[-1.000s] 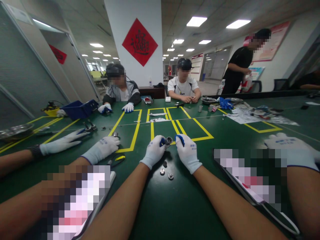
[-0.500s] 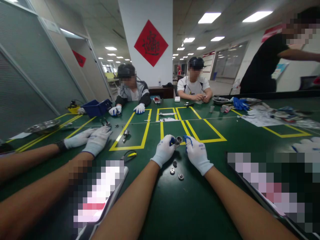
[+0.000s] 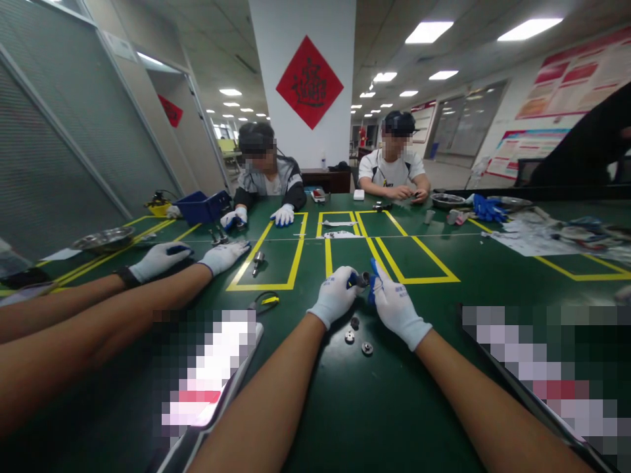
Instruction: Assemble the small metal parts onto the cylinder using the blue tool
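My left hand (image 3: 336, 295), in a white glove with blue fingertips, is closed around a short hollow metal cylinder (image 3: 363, 280) held just over the green table. At the cylinder's right end are the fingers of my right hand (image 3: 396, 303), gloved alike, with the index finger pointing up. Whether a small piece sits between those fingers is hidden. Below my hands lie a small dark ring (image 3: 355, 323) and two round metal discs with raised centres, one disc (image 3: 350, 337) left of the other disc (image 3: 367, 349).
A metal part with a narrow shaft (image 3: 257, 263) lies inside yellow tape lines. Nearer is a looped black cable with a yellow tag (image 3: 269, 300). Tablet-like screens flank my forearms. A co-worker's gloved hands (image 3: 224, 255) rest at left. Two people sit opposite; a blue bin (image 3: 203, 209) stands far left.
My right hand has come in to the cylinder's end, and the cylinder has turned from facing me toward the right. The co-worker's hands at left have moved apart. The view has swung slightly left.
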Action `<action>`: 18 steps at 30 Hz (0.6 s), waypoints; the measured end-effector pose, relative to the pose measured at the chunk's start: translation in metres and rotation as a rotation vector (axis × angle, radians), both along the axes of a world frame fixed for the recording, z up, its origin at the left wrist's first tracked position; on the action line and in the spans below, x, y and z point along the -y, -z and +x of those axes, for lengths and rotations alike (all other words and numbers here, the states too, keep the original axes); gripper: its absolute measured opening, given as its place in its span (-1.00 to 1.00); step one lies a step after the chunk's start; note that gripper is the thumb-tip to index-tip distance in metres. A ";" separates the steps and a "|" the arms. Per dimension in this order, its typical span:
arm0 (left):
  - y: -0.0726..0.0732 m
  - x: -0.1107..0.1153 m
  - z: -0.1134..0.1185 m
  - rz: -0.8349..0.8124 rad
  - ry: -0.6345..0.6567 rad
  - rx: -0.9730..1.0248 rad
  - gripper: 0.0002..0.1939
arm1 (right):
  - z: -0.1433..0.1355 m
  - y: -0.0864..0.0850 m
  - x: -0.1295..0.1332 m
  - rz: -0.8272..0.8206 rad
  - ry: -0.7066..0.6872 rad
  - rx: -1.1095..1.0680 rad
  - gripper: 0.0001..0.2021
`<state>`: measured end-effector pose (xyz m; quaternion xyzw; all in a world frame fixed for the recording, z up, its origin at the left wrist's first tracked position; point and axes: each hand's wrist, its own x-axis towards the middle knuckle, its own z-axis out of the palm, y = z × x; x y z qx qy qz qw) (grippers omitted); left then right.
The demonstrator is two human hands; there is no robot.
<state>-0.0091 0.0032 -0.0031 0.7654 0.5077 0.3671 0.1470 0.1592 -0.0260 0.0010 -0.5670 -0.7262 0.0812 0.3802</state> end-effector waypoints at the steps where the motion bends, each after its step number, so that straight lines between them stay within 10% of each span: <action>1: 0.000 0.000 0.000 -0.009 0.013 -0.015 -0.90 | 0.000 0.002 0.000 0.018 -0.007 0.005 -0.45; 18: 0.001 0.001 -0.001 -0.004 0.067 -0.075 -0.87 | 0.007 0.004 0.000 0.279 -0.120 -0.141 -0.50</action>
